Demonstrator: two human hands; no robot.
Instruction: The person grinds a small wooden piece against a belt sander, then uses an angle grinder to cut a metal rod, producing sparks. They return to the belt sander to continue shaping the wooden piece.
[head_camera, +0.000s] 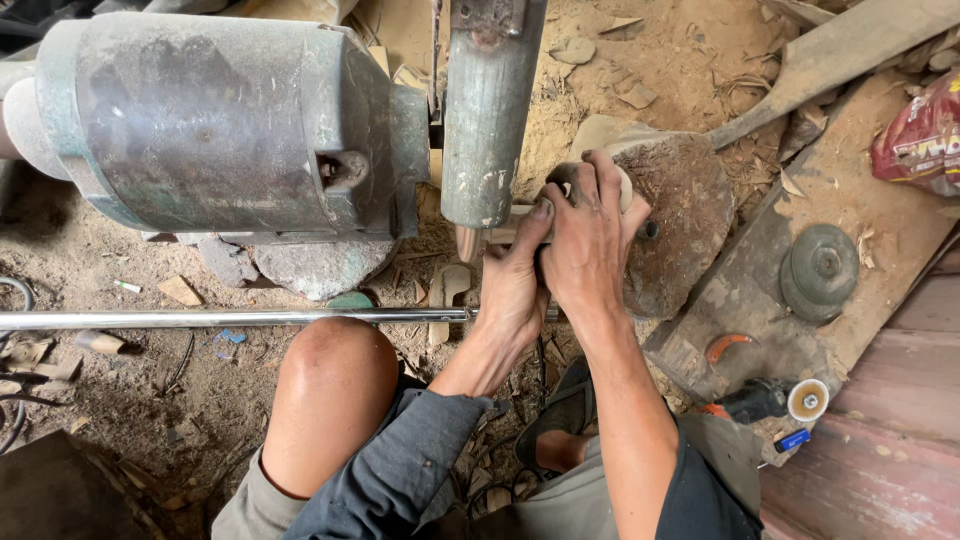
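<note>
A: Where does the pale wooden piece (520, 232) point?

B: Its long axis is level, left to right, its left tip below the grey cylinder (487, 110), beside the motor (220, 125).

A: And the hands?

B: The left hand (515, 285) and right hand (590, 235) are together, clamped on it. They hide most of it.

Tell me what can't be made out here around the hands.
- Pale wooden piece: mostly covered by the right hand, head view.
- Left hand: grip hidden by the right hand.
- Motor: left end cut off by the edge.
- Red bag: cut off at the right edge.
</note>
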